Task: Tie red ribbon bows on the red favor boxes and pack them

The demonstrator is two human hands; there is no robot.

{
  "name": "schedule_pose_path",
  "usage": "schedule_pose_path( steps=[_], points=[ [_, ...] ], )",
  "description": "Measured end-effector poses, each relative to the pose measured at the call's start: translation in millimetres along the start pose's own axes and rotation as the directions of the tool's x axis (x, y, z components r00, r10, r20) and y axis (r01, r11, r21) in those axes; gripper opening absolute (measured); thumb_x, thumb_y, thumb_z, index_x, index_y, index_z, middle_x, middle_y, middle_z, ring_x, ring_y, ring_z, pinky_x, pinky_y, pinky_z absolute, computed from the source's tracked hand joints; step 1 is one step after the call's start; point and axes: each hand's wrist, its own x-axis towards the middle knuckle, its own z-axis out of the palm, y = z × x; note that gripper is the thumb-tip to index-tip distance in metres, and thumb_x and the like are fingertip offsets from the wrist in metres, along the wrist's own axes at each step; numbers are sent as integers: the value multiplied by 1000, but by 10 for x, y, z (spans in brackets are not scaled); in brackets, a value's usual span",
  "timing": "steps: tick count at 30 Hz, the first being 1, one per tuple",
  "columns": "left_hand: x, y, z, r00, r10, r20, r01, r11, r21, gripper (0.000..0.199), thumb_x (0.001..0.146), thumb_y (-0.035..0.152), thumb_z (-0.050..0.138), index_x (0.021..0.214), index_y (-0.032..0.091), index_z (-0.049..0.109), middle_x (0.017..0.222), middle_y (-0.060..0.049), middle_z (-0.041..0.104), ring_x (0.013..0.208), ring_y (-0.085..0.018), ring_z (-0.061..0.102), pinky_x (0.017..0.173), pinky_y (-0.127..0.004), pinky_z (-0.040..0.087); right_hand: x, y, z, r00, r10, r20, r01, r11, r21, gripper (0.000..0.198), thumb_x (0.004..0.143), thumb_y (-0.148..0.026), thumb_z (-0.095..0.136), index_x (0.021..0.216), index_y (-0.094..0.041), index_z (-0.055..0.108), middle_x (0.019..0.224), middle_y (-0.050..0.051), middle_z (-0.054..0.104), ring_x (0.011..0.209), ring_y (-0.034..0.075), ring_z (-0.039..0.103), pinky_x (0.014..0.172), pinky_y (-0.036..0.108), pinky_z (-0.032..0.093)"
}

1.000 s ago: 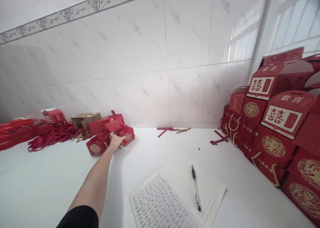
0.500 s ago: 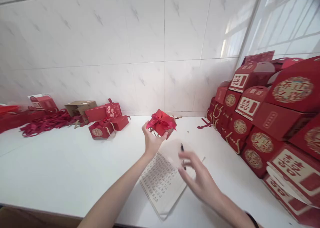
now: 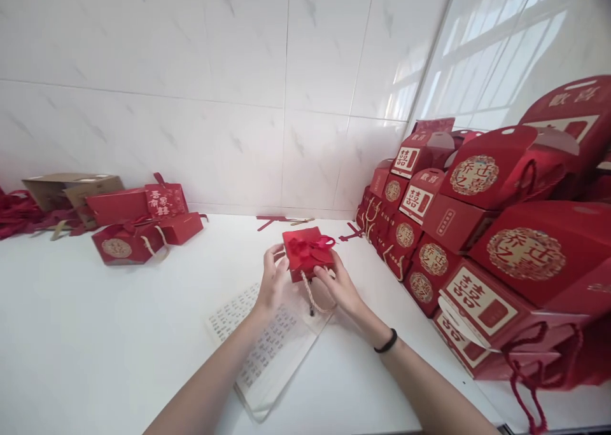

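Small red gift box [image 3: 305, 252] w/ satin ribbon bow on top & a twisted cord handle hanging below, held up over the handwritten sheet [image 3: 267, 346] on the white counter [image 3: 95, 333]. It looks light, thin card, prob. crushable, so best held by the side walls, not the bow. Left hand [image 3: 272, 282] cups its left side, right hand [image 3: 337, 285] pinches the right edge; stacked red boxes [image 3: 477, 244] sit well to the right.

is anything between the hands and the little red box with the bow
Nothing visible. The left hand and right hand both touch the red box directly, one on each side, above the paper. Its cord handle hangs free below.
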Motion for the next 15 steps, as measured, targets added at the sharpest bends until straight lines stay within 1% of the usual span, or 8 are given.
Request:
schedule_pose_path(
  steps=[2, 3, 4, 6, 8, 11, 13, 15],
  points=[
    [23, -11, 16, 993, -104, -61, 99, 992, -78, 50, 83, 56, 45, 121, 26, 32, 136, -9, 37, 118, -23, 47, 91, -38, 45, -13, 9, 11, 997, -23, 80, 30, 995, -96, 60, 81, -51, 56, 130, -21, 37, 134, 13, 39, 118, 27, 46, 97, 45, 43],
    [22, -14, 25, 991, -122, -61, 116, 989, -89, 52, 83, 55, 46, 123, 28, 28, 139, -9, 34, 120, -22, 46, 93, -38, 45, -22, 11, 15, 992, -34, 122, 47, 993, -107, 63, 81, -53, 56, 131, -21, 35, 136, 13, 36, 120, 27, 43, 97, 45, 42],
    [13, -14, 34, 992, -117, -47, 113, 990, -82, 55, 82, 53, 49, 125, 29, 26, 140, -9, 34, 122, -22, 45, 96, -37, 43, -31, 10, 17, 987, -48, 156, 63, 993, -96, 64, 82, -55, 55, 132, -21, 33, 137, 14, 35, 123, 28, 40, 98, 45, 41],
    [-20, 2, 48, 998, -69, 5, 70, 997, -40, 63, 80, 45, 56, 131, 31, 21, 141, -8, 33, 127, -21, 40, 103, -36, 38, -47, -4, 14, 980, -72, 184, 79, 996, -30, 65, 83, -59, 52, 131, -20, 31, 138, 15, 34, 126, 27, 38, 100, 45, 39],
    [-60, 34, 56, 996, -35, 80, 37, 999, -20, 75, 78, 37, 61, 137, 33, 14, 141, -7, 35, 129, -21, 38, 107, -38, 33, -55, -32, 9, 982, -66, 178, 58, 997, 47, 64, 83, -63, 49, 127, -20, 31, 137, 15, 35, 125, 26, 39, 101, 45, 38],
    [-93, 82, 41, 982, -31, 185, 36, 999, -21, 88, 76, 31, 62, 142, 33, 4, 138, -8, 41, 128, -23, 39, 109, -42, 31, -64, -74, 21, 987, -17, 157, 1, 995, 97, 61, 81, -65, 51, 119, -21, 33, 134, 15, 39, 119, 26, 45, 98, 44, 41],
    [-90, 98, 10, 973, -30, 230, 31, 1000, -3, 92, 75, 29, 63, 143, 32, 2, 137, -8, 41, 129, -24, 38, 109, -44, 30, -75, -81, 42, 992, 7, 128, -20, 995, 96, 56, 81, -63, 53, 115, -23, 34, 132, 13, 40, 118, 25, 46, 96, 43, 43],
    [-77, 101, -26, 968, -18, 252, 17, 1000, 10, 91, 74, 29, 64, 142, 33, 4, 138, -8, 39, 129, -25, 37, 109, -44, 30, -87, -75, 63, 996, 5, 94, -13, 997, 80, 53, 82, -59, 54, 116, -24, 34, 133, 12, 39, 118, 25, 46, 95, 43, 44]
  ],
)
